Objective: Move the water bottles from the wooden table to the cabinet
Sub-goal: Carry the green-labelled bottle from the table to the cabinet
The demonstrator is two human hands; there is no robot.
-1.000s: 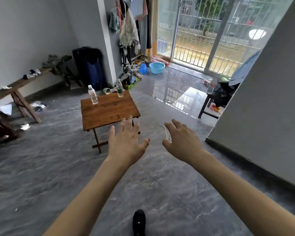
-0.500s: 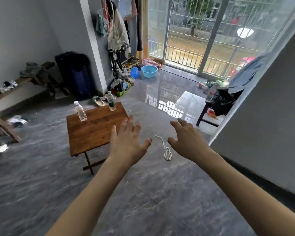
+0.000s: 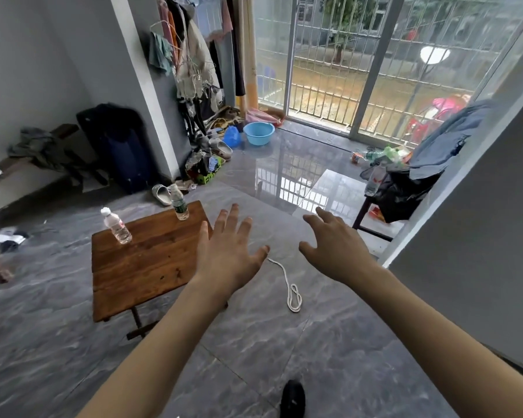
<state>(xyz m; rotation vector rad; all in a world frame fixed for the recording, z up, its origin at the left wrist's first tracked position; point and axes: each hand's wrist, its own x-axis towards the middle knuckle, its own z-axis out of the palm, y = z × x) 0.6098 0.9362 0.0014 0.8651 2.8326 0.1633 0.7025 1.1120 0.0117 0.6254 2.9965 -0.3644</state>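
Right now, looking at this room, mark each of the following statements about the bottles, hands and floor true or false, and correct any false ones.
1. Two water bottles stand on the wooden table. True: one with a red label, one with a green label.
2. The left hand holds a bottle. False: it is open and holds nothing.
3. A white rope lies on the floor. True.
4. The right hand grips the rope. False: it is open in the air.
5. The blue basin sits on the table. False: it is on the floor near the window.

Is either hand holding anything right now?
No. The left hand and right hand are open in mid-air; both bottles stand untouched on the wooden table.
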